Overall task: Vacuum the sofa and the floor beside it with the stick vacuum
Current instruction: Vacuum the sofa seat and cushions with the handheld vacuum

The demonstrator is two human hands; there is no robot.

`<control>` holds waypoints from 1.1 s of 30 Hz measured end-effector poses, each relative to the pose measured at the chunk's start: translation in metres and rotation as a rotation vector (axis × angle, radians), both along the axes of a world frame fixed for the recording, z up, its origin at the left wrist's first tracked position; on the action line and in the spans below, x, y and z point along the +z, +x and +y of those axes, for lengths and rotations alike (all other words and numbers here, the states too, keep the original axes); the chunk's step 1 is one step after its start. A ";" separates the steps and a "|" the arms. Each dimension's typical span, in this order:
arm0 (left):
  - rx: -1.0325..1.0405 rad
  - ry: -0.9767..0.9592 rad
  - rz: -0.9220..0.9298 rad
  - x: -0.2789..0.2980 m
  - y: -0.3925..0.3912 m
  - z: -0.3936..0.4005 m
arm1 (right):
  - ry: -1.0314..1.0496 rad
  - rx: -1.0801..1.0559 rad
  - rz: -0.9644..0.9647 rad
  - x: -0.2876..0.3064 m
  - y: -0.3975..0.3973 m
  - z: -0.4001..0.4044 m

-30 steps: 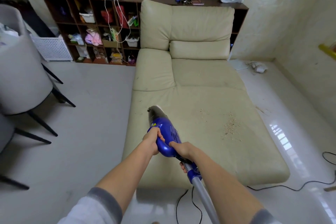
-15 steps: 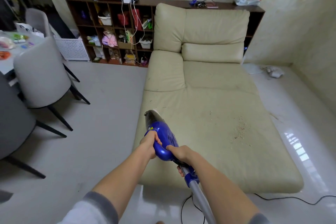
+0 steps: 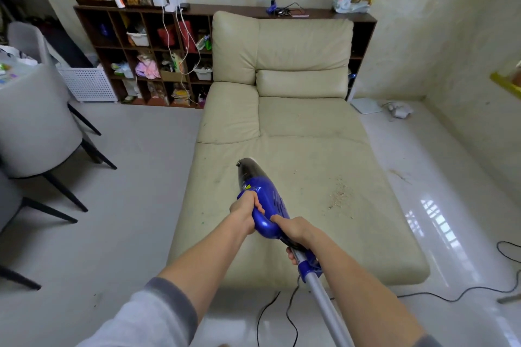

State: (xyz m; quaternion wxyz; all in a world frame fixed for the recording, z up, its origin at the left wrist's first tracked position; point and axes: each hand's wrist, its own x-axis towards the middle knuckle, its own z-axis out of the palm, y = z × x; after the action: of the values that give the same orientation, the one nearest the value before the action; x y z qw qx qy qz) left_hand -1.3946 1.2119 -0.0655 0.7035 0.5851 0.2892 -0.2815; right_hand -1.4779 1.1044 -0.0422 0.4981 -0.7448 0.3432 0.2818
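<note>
I hold a blue stick vacuum (image 3: 267, 200) in both hands over the near left part of a cream sofa (image 3: 284, 127). Its dark nose points away from me, and its grey tube (image 3: 324, 307) runs back toward me between my arms. My left hand (image 3: 245, 211) grips the left side of the blue body. My right hand (image 3: 293, 231) grips the handle where body and tube meet. A patch of brownish crumbs (image 3: 339, 194) lies on the seat, right of the vacuum. Pale floor (image 3: 135, 205) borders the sofa on both sides.
Grey chairs (image 3: 33, 127) with black legs stand on the left. A dark cubby shelf (image 3: 146, 56) full of items lines the back wall behind the sofa. A black cord (image 3: 451, 297) trails over the glossy floor on the right. White items (image 3: 394, 110) lie at the far right.
The view has shifted sideways and back, so chairs and shelf sit differently in frame. Both hands keep the same hold on the vacuum, which stays over the sofa's near left part.
</note>
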 end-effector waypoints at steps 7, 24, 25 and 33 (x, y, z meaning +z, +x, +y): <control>-0.152 -0.007 -0.019 0.007 -0.040 -0.109 | -0.033 -0.119 -0.024 0.010 -0.055 -0.094; -0.417 0.058 -0.010 -0.009 -0.109 -0.330 | -0.030 -0.379 -0.002 -0.009 -0.146 -0.287; -0.431 0.066 -0.013 -0.010 -0.110 -0.338 | -0.023 -0.394 -0.001 -0.011 -0.147 -0.294; -0.523 0.082 0.020 -0.025 -0.113 -0.388 | -0.022 -0.448 0.038 -0.029 -0.153 -0.336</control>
State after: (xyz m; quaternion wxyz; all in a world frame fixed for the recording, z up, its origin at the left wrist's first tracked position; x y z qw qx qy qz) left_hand -1.5073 0.8235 -0.0901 0.5797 0.6652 0.1463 -0.4473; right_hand -1.6306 0.7679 -0.0716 0.5334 -0.6499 0.5125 0.1741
